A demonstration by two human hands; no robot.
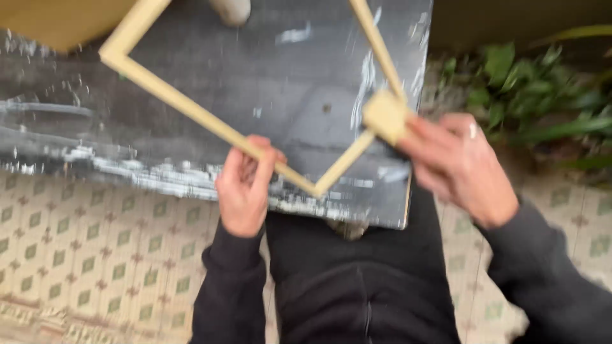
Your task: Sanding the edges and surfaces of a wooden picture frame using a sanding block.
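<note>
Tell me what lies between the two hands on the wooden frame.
In the head view, between the left hand and the right hand runs the wooden frame's lower corner, over the dark paint-streaked board. The right hand presses a small pale block against the frame.

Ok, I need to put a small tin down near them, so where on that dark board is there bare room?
The dark board is bare at its left, outside the pale wooden frame, and inside the frame's opening. The near edge is crowded: the left hand grips the frame's lower rail, and the right hand presses a small pale block against its right rail. The tiled floor lower left is also free.
</note>
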